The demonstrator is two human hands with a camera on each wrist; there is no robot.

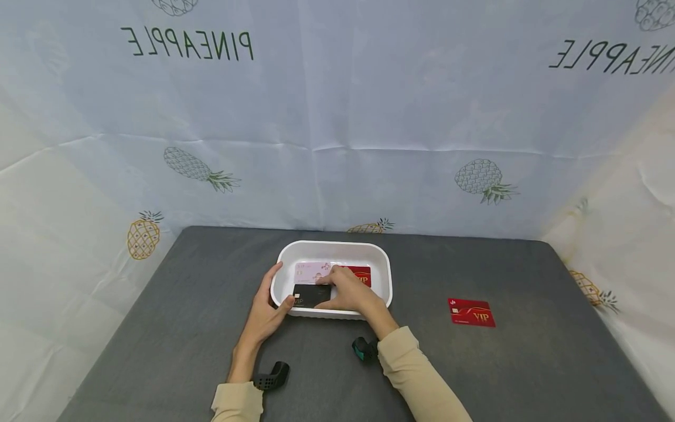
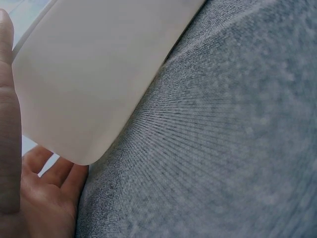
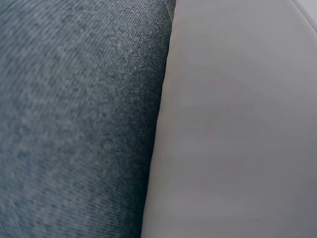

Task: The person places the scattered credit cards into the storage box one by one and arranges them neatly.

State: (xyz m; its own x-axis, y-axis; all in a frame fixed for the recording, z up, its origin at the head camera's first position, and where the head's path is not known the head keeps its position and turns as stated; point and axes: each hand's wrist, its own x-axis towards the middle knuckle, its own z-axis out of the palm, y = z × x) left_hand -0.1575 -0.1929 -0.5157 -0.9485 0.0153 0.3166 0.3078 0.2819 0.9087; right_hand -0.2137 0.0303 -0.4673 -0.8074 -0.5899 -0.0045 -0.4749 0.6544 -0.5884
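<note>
A white plastic tray (image 1: 337,246) sits on the dark grey table. My left hand (image 1: 266,308) holds its left end, the thumb on the front rim and the fingers along the side; in the left wrist view those fingers (image 2: 59,173) reach round the tray's outer wall. Inside the tray lies a black VIP card (image 1: 303,297), with my right hand (image 1: 345,291) reaching over the front rim. Its thumb and forefinger pinch the card across its long edges. Behind it are a pink VIP card (image 1: 308,271) and a red VIP card (image 1: 362,273), the latter partly covered by my right hand.
Another red VIP card (image 1: 471,312) lies on the table to the right of the tray. Dark bands sit at both wrists. A pale cloth (image 1: 337,105) printed with pineapples hangs behind the table (image 1: 527,363).
</note>
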